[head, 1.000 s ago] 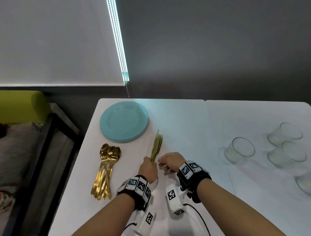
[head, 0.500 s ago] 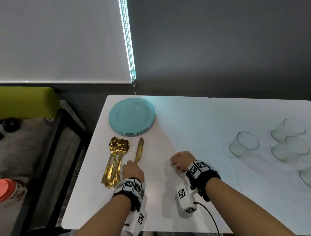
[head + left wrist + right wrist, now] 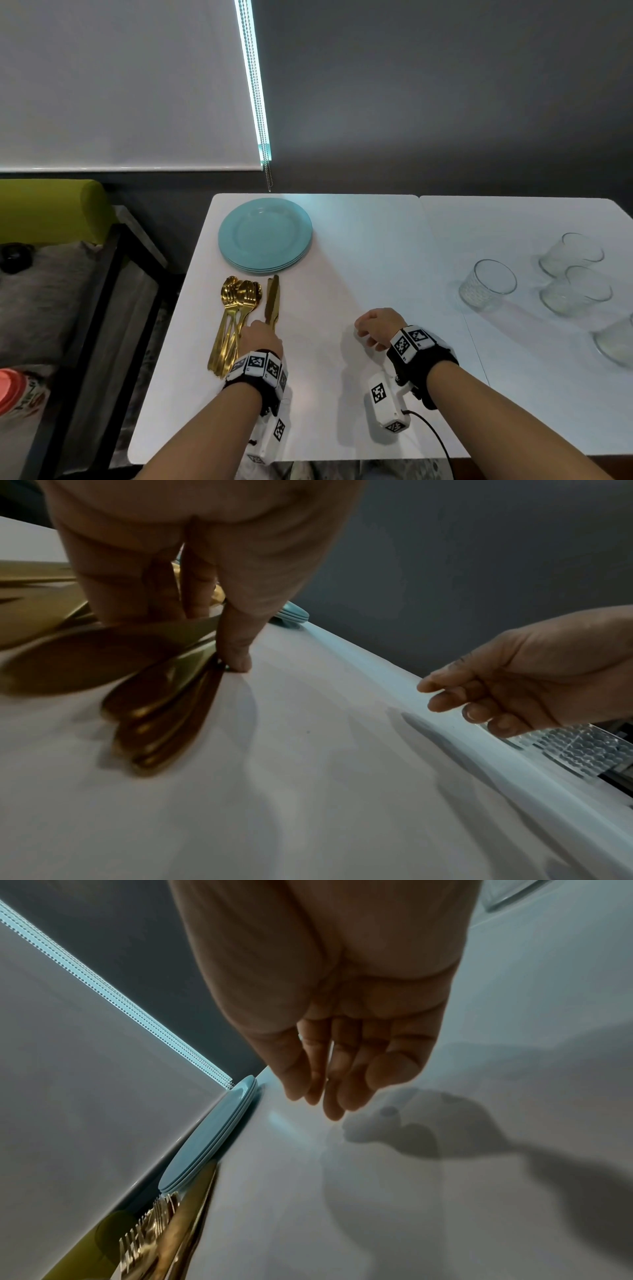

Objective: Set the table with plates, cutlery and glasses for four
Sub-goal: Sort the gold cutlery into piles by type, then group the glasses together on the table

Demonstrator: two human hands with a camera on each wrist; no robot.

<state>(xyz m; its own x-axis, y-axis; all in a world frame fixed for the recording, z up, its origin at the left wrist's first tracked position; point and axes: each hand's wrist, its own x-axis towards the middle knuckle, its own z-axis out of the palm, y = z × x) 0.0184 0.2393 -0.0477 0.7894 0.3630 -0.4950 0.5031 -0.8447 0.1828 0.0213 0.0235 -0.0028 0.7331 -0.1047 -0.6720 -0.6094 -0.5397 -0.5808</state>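
Under both hands: white table [image 3: 359, 260], setting not yet begun.
Beyond the left hand [image 3: 260, 337] sat stacked plates [image 3: 265, 234]; glasses [image 3: 488, 284] stood well right of the right hand [image 3: 376, 325], which hung loosely curled and empty. Left fingers [image 3: 236, 645] pinched the gold knives [image 3: 273, 301], now beside the spoons and forks [image 3: 236, 315] rather than mid-table. Risk: fanned handles could slip from that pinch and scatter.
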